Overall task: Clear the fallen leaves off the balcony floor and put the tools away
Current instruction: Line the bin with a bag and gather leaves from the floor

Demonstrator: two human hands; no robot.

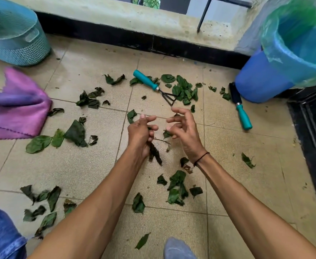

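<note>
- Beige tiled balcony floor (82, 165), bounded by a low concrete ledge (134, 21); blue bin (262, 83) far right, teal basket (13, 40) and purple cloth (18, 113) left
- Hand rake (154, 86) lies flat among leaves (185, 89), teal handle far-left, tines near-right; brush (240, 107) beside the bin
- Left hand (140, 135) grips dark, shrivelled leaves; right hand (183, 128) holds nothing, fingers apart

Pink cloth (20, 111) crumpled on tiled floor at left, just beside teal mesh laundry basket (13, 36); black-framed door (314, 128) at right.
</note>
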